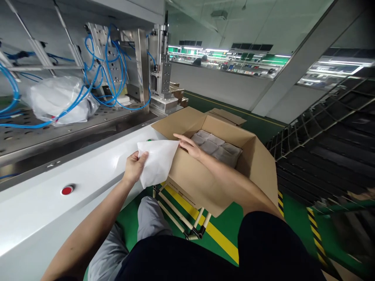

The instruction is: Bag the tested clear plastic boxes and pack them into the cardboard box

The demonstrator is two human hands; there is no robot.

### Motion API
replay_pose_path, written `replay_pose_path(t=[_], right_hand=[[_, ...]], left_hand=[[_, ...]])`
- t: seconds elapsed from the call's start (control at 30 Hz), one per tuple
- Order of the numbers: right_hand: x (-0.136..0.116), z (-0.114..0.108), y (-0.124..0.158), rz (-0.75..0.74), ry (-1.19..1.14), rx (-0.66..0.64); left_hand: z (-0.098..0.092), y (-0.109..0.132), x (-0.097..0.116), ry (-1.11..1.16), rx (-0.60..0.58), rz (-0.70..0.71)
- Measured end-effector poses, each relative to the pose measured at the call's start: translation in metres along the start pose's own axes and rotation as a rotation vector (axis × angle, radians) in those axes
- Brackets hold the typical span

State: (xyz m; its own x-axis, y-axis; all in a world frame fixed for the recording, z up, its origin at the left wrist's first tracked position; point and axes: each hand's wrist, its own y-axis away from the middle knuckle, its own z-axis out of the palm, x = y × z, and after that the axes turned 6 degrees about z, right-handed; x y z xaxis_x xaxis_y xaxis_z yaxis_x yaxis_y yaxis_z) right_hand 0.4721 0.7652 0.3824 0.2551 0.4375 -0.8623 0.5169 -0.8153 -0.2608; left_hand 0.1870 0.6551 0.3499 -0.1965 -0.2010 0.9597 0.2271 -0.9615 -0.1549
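Note:
My left hand (134, 168) grips the edge of a white soft sheet or flat pouch (158, 162), holding it up in front of the cardboard box (193, 183). My right hand (189, 146) lies with its fingers apart on the box's upper edge, close to the sheet's corner and holding nothing. Several grey padded packets (213, 146) lie side by side inside the box, partly hidden by its wall and my right forearm.
A white machine housing (67, 210) with a red button (67, 190) runs along my left, beneath blue pneumatic tubes (109, 70) and a plastic bag (58, 101). A pale pipe rack (178, 214) stands on the green floor. Black mesh (322, 148) rises at the right.

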Motion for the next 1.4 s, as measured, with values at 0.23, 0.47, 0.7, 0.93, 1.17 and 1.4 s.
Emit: replay_pose_path(t=[0.23,0.47,0.7,0.93,1.17,1.4], right_hand=[[0.006,0.004,-0.005,0.066,-0.125,0.035],[0.008,0.002,-0.009,0.101,-0.304,0.172],[0.008,0.003,-0.008,0.144,-0.335,0.179],[0.008,0.004,-0.010,0.178,-0.370,0.186],[0.005,0.003,-0.008,0.147,-0.405,0.170],[-0.007,0.002,-0.001,0.123,-0.557,-0.007]], left_hand=[[0.007,-0.003,-0.003,0.029,-0.029,0.035],[0.005,0.008,-0.002,0.124,-0.264,0.038],[-0.002,0.012,-0.008,-0.107,-0.369,0.069],[-0.013,0.003,-0.007,-0.087,-0.230,-0.017],[-0.013,0.003,-0.010,-0.145,-0.217,-0.040],[-0.010,0.004,0.000,-0.172,-0.097,0.078]])
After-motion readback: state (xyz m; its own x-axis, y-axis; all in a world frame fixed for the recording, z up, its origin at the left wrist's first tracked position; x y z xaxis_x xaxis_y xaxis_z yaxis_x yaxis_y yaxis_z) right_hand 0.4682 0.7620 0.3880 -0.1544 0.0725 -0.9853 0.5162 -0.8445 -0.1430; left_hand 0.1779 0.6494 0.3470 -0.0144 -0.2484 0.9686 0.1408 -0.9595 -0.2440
